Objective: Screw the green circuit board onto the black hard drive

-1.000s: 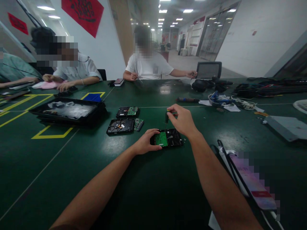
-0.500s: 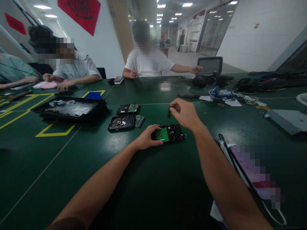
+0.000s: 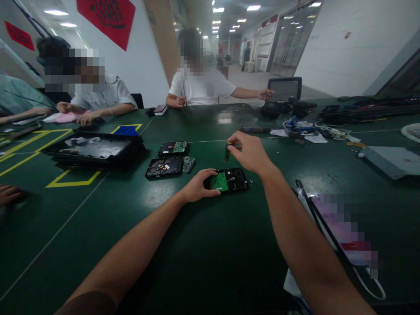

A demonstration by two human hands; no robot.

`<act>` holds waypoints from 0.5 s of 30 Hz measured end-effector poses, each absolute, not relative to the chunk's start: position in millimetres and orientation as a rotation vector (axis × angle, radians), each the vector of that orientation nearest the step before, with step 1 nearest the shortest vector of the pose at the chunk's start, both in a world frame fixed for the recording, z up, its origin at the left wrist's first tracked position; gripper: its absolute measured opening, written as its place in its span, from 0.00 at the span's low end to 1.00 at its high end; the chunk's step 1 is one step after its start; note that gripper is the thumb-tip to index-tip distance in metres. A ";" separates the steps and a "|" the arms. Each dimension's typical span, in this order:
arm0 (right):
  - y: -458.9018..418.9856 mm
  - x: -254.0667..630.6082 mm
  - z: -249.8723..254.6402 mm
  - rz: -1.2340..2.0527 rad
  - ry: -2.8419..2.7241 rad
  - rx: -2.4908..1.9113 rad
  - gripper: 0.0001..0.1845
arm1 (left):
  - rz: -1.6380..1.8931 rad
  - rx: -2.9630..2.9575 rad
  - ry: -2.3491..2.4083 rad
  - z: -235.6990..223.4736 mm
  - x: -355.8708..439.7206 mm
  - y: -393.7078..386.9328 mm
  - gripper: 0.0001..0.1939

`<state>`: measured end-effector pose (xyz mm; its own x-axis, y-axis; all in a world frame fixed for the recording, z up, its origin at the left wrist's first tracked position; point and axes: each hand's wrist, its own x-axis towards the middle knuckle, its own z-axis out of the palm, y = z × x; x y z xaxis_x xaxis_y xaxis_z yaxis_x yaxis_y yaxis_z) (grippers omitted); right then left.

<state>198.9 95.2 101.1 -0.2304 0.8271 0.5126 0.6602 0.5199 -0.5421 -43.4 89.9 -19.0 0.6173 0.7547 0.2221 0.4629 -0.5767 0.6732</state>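
My left hand (image 3: 201,185) grips the left end of a hard drive (image 3: 236,180), thumb along the near edge and fingers along the far edge. The drive lies flat on the table, its green circuit board (image 3: 219,181) facing up. Pinched upright in my right hand (image 3: 247,151) is a dark-handled screwdriver (image 3: 227,152), above the drive's far edge. Its thin tip is hard to see, so I cannot tell whether it touches the drive. A few tiny bits, perhaps screws (image 3: 251,182), lie just right of the drive.
Left of my hands lie two more hard drives (image 3: 164,167) and a loose circuit board (image 3: 188,164). Stacked black trays (image 3: 95,146) stand farther left. A phone-like device (image 3: 337,232) lies right of my forearm. Another person's hand (image 3: 9,194) rests at the left edge; people sit opposite.
The screwdriver has risen slightly relative to the drive, still in my right hand. Another person's hand has come in at the left edge. The whole view has shifted a little.
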 end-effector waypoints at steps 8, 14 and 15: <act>90.1 197.7 104.7 0.249 -2.014 -1.193 0.07 | 0.664 2.261 0.963 -15.8 -42.7 87.7 0.38; 93.8 202.3 102.5 0.248 -2.006 -1.183 0.06 | 0.667 2.258 0.964 -17.6 -42.9 88.6 0.38; 94.0 202.2 102.5 0.253 -2.004 -1.180 0.06 | 0.668 2.258 0.962 -17.8 -42.8 88.7 0.38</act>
<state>202.2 94.0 102.5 -0.2637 0.8100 0.5239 0.6545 0.5492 -0.5197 -42.8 88.7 -17.8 0.6127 0.7612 0.2127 0.4657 -0.5651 0.6810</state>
